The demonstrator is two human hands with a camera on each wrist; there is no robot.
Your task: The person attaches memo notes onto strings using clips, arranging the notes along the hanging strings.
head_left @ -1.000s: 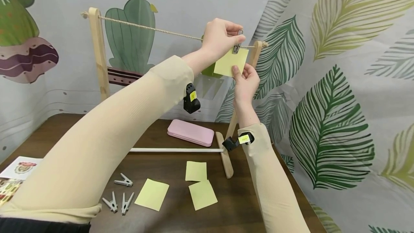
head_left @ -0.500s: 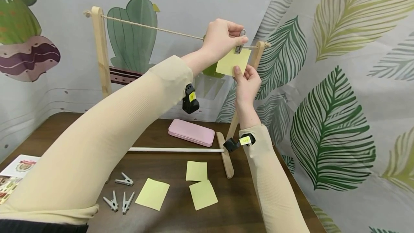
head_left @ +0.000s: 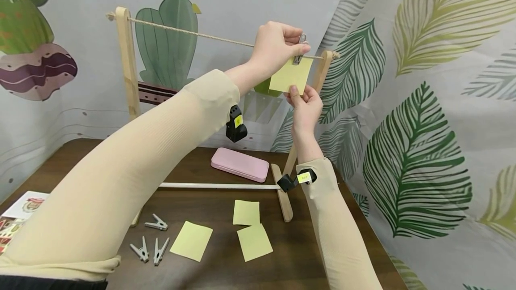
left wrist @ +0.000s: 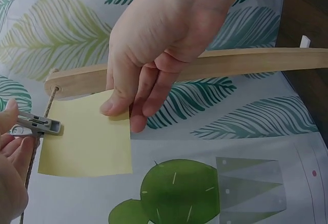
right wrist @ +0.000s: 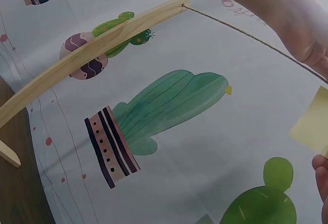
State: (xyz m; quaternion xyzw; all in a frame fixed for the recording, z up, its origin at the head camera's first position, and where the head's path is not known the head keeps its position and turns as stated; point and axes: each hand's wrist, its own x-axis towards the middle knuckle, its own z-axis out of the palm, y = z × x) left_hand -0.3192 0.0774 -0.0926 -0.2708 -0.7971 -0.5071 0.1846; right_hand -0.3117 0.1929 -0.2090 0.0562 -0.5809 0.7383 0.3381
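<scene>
My left hand (head_left: 276,47) pinches a grey clothespin (left wrist: 36,125) between thumb and fingers at the rope (head_left: 177,29), near the right post. The clothespin's jaws overlap the rope and the top edge of a yellow sticky note (head_left: 291,76). Below it, my right hand (head_left: 307,110) pinches the note's lower edge, thumb on the front face. In the left wrist view the right hand (left wrist: 154,55) comes in from the top, its thumb flat on the note. The right wrist view catches only a corner of the note and a bit of the right hand at its edge.
The wooden frame (head_left: 128,57) stands on the brown table, its white crossbar (head_left: 217,186) low down. Behind the bar lies a pink case (head_left: 239,164). Several yellow notes (head_left: 191,241) and grey clothespins (head_left: 160,251) lie in front. Printed cards (head_left: 24,207) are at far left.
Both hands stay at the rope with the clothespin and note. The right thumb has slid slightly down toward the note's lower edge. The view has shifted a little.
</scene>
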